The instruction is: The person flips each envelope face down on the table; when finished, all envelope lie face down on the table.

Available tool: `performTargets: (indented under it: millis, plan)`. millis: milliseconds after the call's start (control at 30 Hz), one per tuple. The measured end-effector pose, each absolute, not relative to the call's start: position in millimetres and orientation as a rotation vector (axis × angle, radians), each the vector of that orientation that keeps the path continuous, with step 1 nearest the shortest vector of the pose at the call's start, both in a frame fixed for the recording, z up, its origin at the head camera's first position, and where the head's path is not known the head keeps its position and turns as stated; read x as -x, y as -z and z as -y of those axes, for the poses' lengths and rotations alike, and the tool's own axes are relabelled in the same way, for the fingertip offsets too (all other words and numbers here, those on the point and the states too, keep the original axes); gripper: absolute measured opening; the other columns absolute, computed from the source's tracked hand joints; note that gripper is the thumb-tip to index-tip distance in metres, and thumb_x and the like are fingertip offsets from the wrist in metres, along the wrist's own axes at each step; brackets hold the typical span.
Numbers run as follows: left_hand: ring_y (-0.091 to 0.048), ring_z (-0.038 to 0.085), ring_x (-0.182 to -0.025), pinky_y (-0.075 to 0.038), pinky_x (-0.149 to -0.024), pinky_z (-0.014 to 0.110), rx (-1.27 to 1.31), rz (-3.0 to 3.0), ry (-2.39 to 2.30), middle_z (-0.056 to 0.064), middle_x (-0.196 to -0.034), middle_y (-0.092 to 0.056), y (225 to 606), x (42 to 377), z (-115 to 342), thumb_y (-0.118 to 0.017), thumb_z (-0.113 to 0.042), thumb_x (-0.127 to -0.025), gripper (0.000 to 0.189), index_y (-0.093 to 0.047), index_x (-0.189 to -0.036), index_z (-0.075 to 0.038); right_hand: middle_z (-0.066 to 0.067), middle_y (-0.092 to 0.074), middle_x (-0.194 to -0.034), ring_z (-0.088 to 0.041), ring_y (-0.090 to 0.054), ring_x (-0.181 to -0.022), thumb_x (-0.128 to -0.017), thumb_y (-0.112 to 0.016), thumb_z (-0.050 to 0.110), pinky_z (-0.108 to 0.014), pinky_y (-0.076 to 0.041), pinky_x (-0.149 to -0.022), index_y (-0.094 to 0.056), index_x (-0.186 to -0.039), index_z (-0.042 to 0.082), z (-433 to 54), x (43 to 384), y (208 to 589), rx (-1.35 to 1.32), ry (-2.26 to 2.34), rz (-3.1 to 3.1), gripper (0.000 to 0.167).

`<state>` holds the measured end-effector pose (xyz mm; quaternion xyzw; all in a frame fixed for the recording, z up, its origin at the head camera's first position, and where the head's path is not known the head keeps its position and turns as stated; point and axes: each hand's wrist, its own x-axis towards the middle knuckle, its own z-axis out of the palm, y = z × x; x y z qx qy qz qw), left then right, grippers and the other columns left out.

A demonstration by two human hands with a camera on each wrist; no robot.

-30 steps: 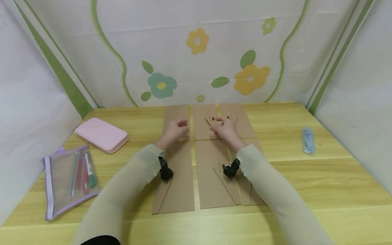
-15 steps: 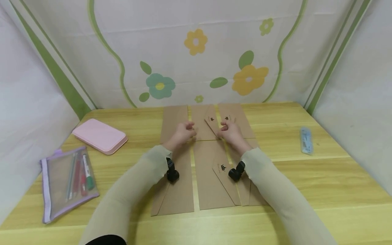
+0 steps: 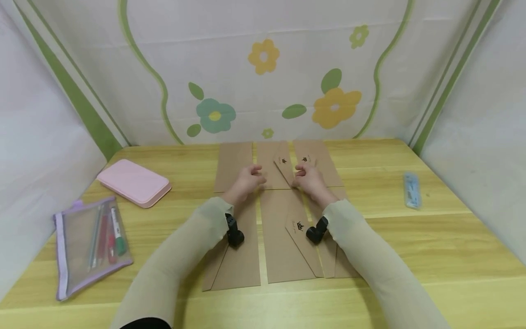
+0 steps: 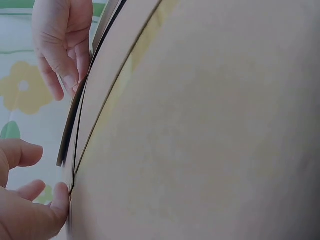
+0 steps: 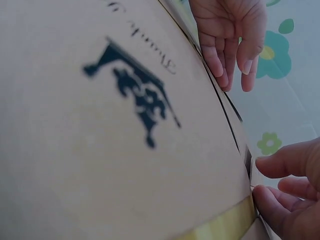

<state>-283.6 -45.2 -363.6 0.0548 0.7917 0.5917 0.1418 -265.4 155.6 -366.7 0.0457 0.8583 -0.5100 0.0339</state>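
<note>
Left fingers (image 3: pixel 255 167) nearer crown-printed envelope (image 3: pixel 268 157)

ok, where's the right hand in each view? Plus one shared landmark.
Head: right hand, just right of centre.
Left wrist: right hand, upper left.
Right wrist: right hand, lower right.
Shared landmark: smallest green flower, low on the backdrop; partly hidden in left wrist.

The brown envelopes (image 3: pixel 279 246) look like smooth matt paper; the worktop (image 3: pixel 427 246), wood-grained with slight sheen; the pouch (image 3: pixel 78 237), sheer mesh.
</note>
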Motion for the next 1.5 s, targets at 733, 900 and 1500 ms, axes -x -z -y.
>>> performTargets:
  millis: [733,900,1500]
  plan:
    - [-0.049,0.025,-0.114,-0.044,-0.089,0.034,0.066,-2.213,-1.938,0.015,-0.131,-0.049,362.9,282.6,49.9,-0.053,0.001,-0.088,0.044,-0.047,-0.132,0.001,-0.018,-0.053,-0.118,-0.028,-0.052,-0.103,-0.079,-0.064,-0.004,-0.027,-0.049,-0.079,-0.045,-0.131,0.000,-147.2,268.7,366.3,-0.177,1.622,-2.591,0.056]
    - [-0.051,0.019,-0.104,-0.043,-0.076,0.027,0.089,-2.186,-2.048,0.012,-0.128,-0.053,361.6,284.1,50.6,-0.053,0.003,-0.087,0.044,-0.050,-0.130,-0.001,-0.019,-0.051,-0.124,-0.030,-0.050,-0.111,-0.081,-0.063,-0.002,-0.032,-0.049,-0.087,-0.044,-0.132,0.000,-142.8,269.1,366.1,-0.149,1.615,-2.575,0.054]
    - [-0.053,0.016,-0.104,-0.046,-0.080,0.021,0.024,-2.066,-2.411,0.013,-0.118,-0.058,348.0,286.3,44.7,-0.055,0.008,-0.083,0.038,-0.057,-0.121,0.001,-0.019,-0.049,-0.131,-0.031,-0.046,-0.120,-0.085,-0.054,-0.007,-0.036,-0.044,-0.096,-0.045,-0.132,-0.003,-120.3,268.7,366.2,-0.117,1.719,-2.505,0.048]
